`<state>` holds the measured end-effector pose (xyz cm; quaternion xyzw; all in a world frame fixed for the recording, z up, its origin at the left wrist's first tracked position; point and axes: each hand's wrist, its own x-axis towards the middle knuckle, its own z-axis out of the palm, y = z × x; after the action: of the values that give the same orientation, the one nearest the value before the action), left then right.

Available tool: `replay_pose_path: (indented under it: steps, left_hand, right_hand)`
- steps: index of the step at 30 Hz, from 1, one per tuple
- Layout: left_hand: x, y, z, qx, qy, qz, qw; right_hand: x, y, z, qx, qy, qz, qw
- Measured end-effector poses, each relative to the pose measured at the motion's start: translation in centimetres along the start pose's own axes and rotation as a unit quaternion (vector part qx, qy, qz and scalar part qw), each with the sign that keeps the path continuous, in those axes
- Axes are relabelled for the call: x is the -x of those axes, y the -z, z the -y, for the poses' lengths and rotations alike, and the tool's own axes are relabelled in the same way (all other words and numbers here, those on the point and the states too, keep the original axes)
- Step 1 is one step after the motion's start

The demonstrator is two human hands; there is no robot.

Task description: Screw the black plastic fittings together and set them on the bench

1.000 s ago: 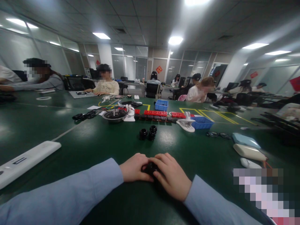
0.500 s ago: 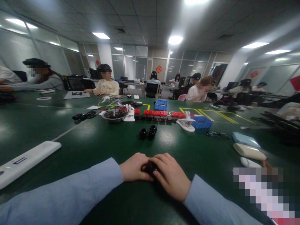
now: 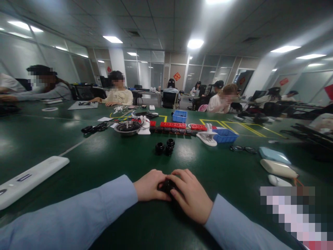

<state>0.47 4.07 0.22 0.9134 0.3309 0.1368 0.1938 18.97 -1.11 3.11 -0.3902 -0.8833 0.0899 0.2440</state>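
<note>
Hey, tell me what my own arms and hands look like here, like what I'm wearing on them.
Plain light-blue long fabric sleeves, left and right, reach the wrists; no print shows. Your bare left hand and bare right hand have no gloves; no watch is visible.

Left forearm (image 3: 85, 206) enters from lower left, blue-sleeved | right forearm (image 3: 234, 220) mirrors it from lower right | left hand (image 3: 151, 185) curled inward | right hand (image 3: 194, 196) arched, fingers (image 3: 178, 182) bent, just beside the left
</note>
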Motion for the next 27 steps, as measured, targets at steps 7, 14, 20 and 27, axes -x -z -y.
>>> replay_pose_path:
  steps: [7,14,20,27]
  left_hand:
    - [-0.05,-0.08,-0.02,-0.005,0.002,-0.001,1.000]
    - [-0.02,0.08,-0.15,-0.004,0.011,0.003,1.000]
    - [-0.01,0.12,-0.29,0.000,0.011,0.004,1.000]
    - [0.00,-0.02,-0.03,0.000,0.012,-0.003,1.000]
  right_hand:
    - [0.01,0.03,-0.06,0.009,0.006,0.003,1.000]
    - [0.00,0.02,-0.16,0.003,0.011,0.005,1.000]
    - [-0.09,0.03,-0.04,-0.003,0.008,0.006,1.000]
    - [-0.03,0.05,-0.09,0.005,0.009,0.012,1.000]
